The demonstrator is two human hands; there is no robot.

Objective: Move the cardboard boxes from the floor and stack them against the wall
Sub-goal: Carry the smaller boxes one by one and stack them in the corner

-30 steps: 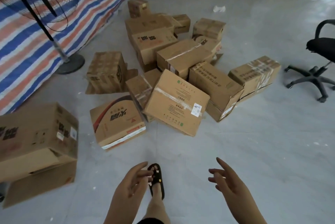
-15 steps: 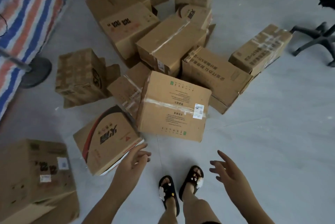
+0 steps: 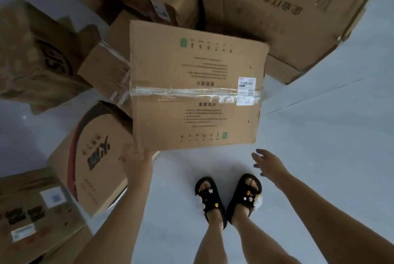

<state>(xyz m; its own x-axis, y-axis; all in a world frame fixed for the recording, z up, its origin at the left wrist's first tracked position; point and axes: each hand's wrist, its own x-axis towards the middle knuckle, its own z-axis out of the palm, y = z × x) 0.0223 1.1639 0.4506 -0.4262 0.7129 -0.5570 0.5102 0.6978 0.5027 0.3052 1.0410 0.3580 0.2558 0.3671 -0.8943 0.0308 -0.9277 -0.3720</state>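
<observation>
Cardboard boxes: the big tan taped box with the white label [image 3: 195,90] now fills the view; the person has closed in since a second ago. It's on the grey floor [image 3: 319,135], leaning on the pile. Left hand [image 3: 136,160] has reached its near-left corner, touching; fingers hidden, grip unclear. Right hand [image 3: 267,164] hovers near the right corner, fingers spread, holding nothing. Judgement: lift about to start, nothing moved from this pile yet.
</observation>
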